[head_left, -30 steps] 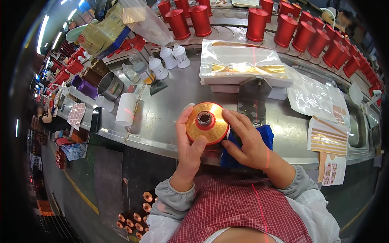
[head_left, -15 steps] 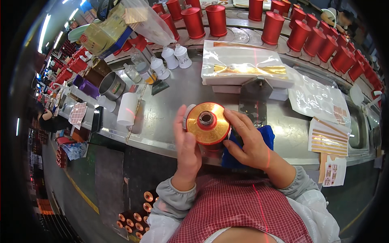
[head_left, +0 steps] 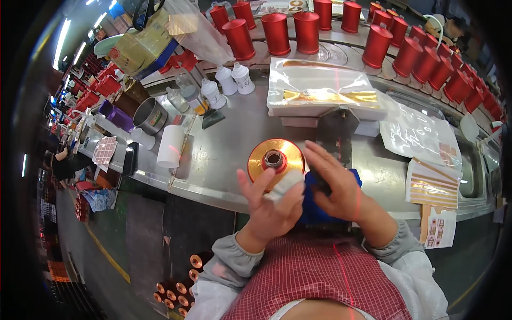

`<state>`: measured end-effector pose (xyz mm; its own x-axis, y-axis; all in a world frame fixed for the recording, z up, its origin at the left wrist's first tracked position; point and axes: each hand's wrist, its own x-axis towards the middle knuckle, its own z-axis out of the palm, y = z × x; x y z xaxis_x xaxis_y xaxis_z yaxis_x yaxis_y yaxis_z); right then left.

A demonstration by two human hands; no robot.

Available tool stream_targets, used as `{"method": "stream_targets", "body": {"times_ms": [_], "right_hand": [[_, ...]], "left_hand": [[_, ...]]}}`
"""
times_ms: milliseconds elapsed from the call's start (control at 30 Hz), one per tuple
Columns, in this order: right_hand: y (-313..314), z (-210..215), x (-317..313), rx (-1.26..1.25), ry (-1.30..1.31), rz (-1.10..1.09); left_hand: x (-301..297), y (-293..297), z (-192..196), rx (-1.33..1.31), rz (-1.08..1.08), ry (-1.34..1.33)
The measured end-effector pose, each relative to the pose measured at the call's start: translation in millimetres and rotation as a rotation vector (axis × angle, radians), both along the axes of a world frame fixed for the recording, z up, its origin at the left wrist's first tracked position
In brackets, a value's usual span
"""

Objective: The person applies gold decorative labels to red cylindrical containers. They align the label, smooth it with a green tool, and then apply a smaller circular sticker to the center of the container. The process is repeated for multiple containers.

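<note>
A bottle with a shiny gold top (head_left: 261,152), red rim and open neck stands upright in front of me at the bench edge. My left hand (head_left: 272,210) reaches over its near side, fingers bent, a blurred white cloth (head_left: 288,185) between them and the gold surface. My right hand (head_left: 338,186) is at the bottle's right, fingers and thumb apart. A dark shape shows between that thumb and the fingers; what it is I cannot make out. Under the right hand lies a blue cloth (head_left: 352,184).
Red bottles (head_left: 276,34) line a curved conveyor behind the bench. Gold-printed sheets (head_left: 325,88) lie on a stack behind the bottle, with gold strips (head_left: 434,184) to the right. White bottles (head_left: 213,93), a metal pot (head_left: 150,114) and a white roll (head_left: 169,146) stand left.
My left hand has swung from the bottle's left side to its near side, taking the white cloth along. My right fingers have come off the rim. The conveyor bottles have shifted right.
</note>
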<state>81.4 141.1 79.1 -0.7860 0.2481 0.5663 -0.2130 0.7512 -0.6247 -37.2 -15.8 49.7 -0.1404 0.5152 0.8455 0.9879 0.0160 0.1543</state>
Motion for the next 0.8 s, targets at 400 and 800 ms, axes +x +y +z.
{"method": "stream_targets", "body": {"times_ms": [400, 800], "right_hand": [[17, 79, -20, 0.472, 0.028, 0.497], [28, 24, -32, -0.635, 0.022, -0.157]], "left_hand": [[-29, 14, -11, 0.042, -0.327, -0.781], [-33, 4, -1, -0.081, -0.296, -0.746]]}}
